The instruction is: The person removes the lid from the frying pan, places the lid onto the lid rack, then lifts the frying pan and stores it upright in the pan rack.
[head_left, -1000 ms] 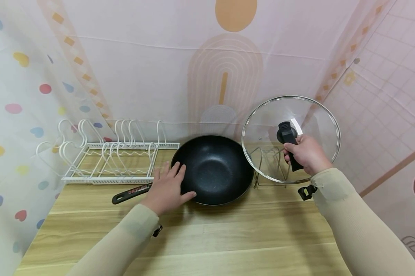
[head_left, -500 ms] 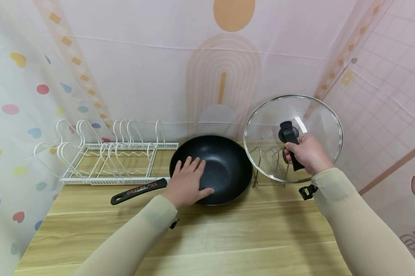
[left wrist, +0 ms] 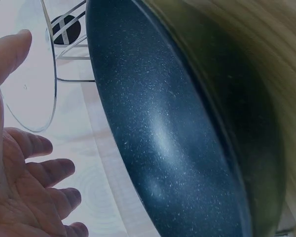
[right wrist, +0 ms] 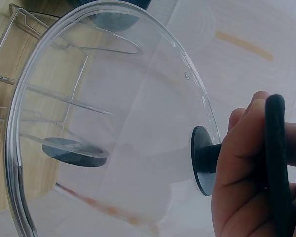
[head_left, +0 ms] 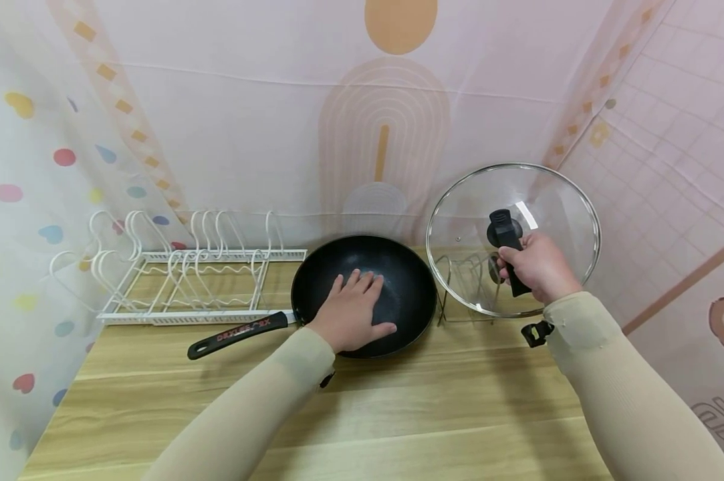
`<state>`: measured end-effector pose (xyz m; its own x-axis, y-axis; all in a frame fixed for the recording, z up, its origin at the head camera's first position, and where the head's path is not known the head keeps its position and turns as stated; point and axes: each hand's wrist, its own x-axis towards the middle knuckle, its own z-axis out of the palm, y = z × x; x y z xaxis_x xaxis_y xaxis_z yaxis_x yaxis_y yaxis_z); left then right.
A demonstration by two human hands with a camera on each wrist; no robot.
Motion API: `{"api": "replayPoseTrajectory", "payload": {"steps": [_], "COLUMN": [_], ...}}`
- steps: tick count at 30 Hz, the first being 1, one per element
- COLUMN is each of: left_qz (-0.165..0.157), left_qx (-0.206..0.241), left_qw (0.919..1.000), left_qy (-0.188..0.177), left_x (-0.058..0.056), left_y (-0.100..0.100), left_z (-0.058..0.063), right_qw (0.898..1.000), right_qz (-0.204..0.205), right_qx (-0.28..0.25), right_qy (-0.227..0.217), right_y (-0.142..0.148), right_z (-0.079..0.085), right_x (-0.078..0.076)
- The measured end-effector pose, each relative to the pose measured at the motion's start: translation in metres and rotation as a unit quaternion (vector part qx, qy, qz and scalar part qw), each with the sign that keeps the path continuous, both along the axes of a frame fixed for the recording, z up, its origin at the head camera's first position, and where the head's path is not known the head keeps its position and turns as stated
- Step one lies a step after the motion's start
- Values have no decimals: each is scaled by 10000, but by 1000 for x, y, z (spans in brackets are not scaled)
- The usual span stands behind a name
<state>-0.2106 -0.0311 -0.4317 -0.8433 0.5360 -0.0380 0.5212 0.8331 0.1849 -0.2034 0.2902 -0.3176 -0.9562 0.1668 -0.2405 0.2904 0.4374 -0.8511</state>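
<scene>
A black wok (head_left: 412, 294) with a long black handle (head_left: 236, 335) sits in the middle of the table. Over its bowl my left hand (head_left: 355, 314) is spread, fingers extended. The left wrist view shows that hand (left wrist: 24, 182) beside the wok's rim, apart from it and holding nothing. At the right, my right hand (head_left: 542, 267) grips the black handle (head_left: 506, 237) of a round glass lid (head_left: 476, 200) with a metal rim. The lid stands tilted up, facing me. Behind the glass, in the right wrist view, is a wire rack (right wrist: 2, 47); whether the lid touches it, I cannot tell.
A white wire dish rack (head_left: 187, 316) with upright loops stands left of the wok, above the wok's handle. The wooden table (head_left: 398, 414) reaches a patterned cloth (head_left: 265, 140) at the back and sides. A dark round disc (right wrist: 74, 152) shows through the lid.
My left hand has moved right, from near the wok's left rim to over its bowl, uncovering the wok's handle. The right hand and lid have stayed nearly still.
</scene>
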Motion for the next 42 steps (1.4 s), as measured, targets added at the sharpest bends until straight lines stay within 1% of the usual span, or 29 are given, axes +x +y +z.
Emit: {"api": "replayPoseTrajectory", "payload": {"steps": [7,13,20,27,36,42], "left_qz": [-115,-236,-382,-530,-737,-790], "left_qx": [47,80,-107,-263,-419,-433], "left_qw": [9997,9993,9988,9976,9954,9950], "left_qy": [-195,-293,-278,-356,-450,-431], "left_x": [-5,-8,-13,-14,-15,-17], "left_y": [15,30,47,64,82,93], "left_z": [4,6,5,3,3,3], "right_qw": [9999,9995,9991,9994,9985,9978], "right_qz": [-137,-171,-185,-248,-367,-395], "right_qx": [95,259,341,127,375,501], "right_qy": [-38,43,158,187,163,189], "right_y": [2,4,6,7,8,13], "right_z": [3,5,5,5,7,9], "right_x": [2,4,5,8,9,10]}}
